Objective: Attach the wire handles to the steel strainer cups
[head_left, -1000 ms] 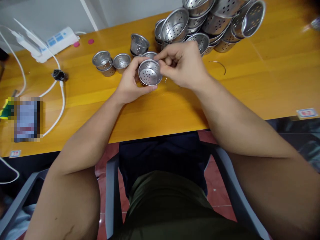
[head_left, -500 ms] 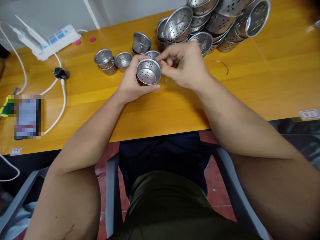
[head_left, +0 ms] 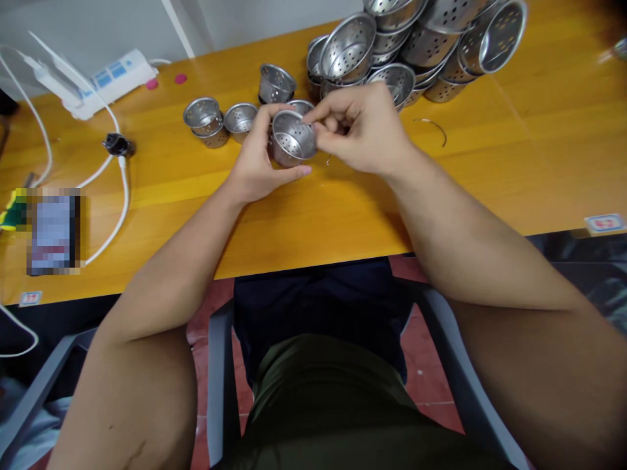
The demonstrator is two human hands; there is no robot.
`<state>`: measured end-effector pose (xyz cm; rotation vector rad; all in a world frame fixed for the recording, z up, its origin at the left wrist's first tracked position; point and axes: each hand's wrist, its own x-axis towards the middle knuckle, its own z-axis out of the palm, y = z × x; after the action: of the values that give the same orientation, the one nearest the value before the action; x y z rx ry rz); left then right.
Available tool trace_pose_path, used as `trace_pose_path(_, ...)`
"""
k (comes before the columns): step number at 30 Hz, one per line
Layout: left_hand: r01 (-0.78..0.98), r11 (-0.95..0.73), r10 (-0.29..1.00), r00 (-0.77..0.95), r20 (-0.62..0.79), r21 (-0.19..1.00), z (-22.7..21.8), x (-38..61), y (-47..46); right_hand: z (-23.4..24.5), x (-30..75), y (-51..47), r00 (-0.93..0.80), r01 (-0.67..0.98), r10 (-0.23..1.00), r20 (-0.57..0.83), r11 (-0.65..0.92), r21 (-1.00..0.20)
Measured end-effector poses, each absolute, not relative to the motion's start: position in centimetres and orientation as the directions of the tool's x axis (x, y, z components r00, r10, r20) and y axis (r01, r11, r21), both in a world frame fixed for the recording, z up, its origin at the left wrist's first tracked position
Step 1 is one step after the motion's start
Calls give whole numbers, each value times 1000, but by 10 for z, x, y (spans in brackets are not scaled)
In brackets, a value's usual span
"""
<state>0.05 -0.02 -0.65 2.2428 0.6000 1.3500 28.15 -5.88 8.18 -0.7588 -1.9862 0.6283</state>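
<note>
My left hand (head_left: 255, 163) is wrapped round a small perforated steel strainer cup (head_left: 292, 138), held just above the yellow table (head_left: 318, 215) with its mouth tipped up and to the left. My right hand (head_left: 362, 127) is closed in a pinch at the cup's right rim; what its fingertips hold is too small to make out. A thin wire piece pokes out below the pinch. Just behind the held cup lies another small cup (head_left: 300, 106).
Three loose small cups (head_left: 203, 117) (head_left: 240, 119) (head_left: 275, 83) stand left of my hands. A heap of larger perforated cups (head_left: 416, 39) fills the back right. A curved wire (head_left: 434, 127) lies right of my hands. A power strip (head_left: 105, 78), white cables (head_left: 115, 202) and a blurred object (head_left: 51, 228) sit at left.
The cup in my left hand has tilted, its mouth turning away to the upper left so its side wall now shows. Both hands stayed in place.
</note>
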Motion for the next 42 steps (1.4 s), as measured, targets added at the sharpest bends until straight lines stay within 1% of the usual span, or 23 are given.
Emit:
trace_pose_path(3,77,-797,573,409,710,599,-16,4,4,85,282,-62,-391,300,731,560,676,-673)
trace_pose_path(7,116,-807,570,413,710,579,-22,2,9,88,283,-62,-372,333,742,558,668,-666)
trace_pose_path(9,130,-798,581,425,694,589,-21,1,9,89,282,-63,-370,344,748,551,661,-667)
trace_pose_path(12,108,-788,583,448,678,606,-20,4,6,90,280,-65,-347,374,760,550,650,-662)
trace_pose_path(16,78,-787,580,433,690,612,-21,9,3,88,277,-66,-317,419,774,549,633,-651)
trace_pose_path(20,160,-755,636,417,650,636,-18,9,0,88,278,-66,-321,413,774,545,633,-655)
trace_pose_path(24,201,-734,664,412,624,648,-11,7,-6,92,276,-71,-328,419,800,503,600,-681)
trace_pose_path(28,148,-762,621,443,647,631,-4,10,-13,94,266,-79,-270,451,830,489,557,-697)
trace_pose_path(32,29,-828,524,394,755,560,-4,17,-15,91,255,-82,-225,484,861,457,506,-714)
trace_pose_path(34,36,-837,514,393,763,545,-6,17,-15,89,253,-81,-233,446,860,455,510,-735)
trace_pose_path(38,116,-746,634,424,647,656,-7,15,-14,93,259,-77,-291,291,828,479,554,-780)
trace_pose_path(40,102,-719,660,409,630,687,-7,13,-13,99,268,-77,-381,194,805,455,551,-812)
trace_pose_path(42,100,-703,676,404,617,704,-7,12,-12,104,278,-77,-502,92,752,427,537,-838)
